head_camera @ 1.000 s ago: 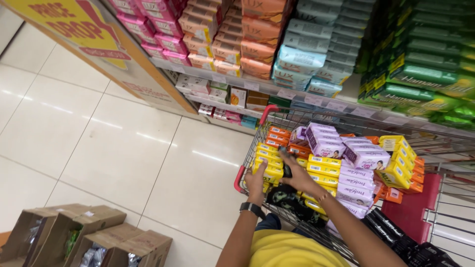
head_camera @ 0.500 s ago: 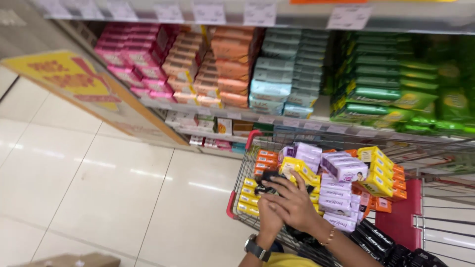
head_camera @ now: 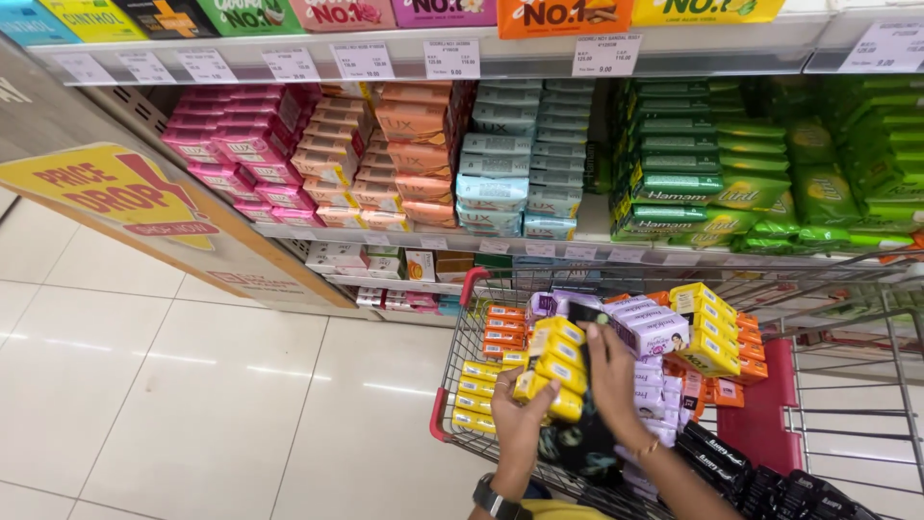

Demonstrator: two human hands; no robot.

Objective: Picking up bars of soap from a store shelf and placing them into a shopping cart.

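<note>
Right now a stack of yellow soap boxes [head_camera: 553,371] is lifted just above the load inside the shopping trolley [head_camera: 462,371]. The left hand [head_camera: 520,424] grips its lower end, fingers clamped around it, and the right hand [head_camera: 611,380] presses its side, fingers closed on it. Around the stack, inside the trolley, lie more yellow boxes [head_camera: 476,395], orange boxes [head_camera: 502,327] and purple boxes [head_camera: 650,327]. Beyond the trolley stands a shelf [head_camera: 500,246] of stacked soap packs.
</note>
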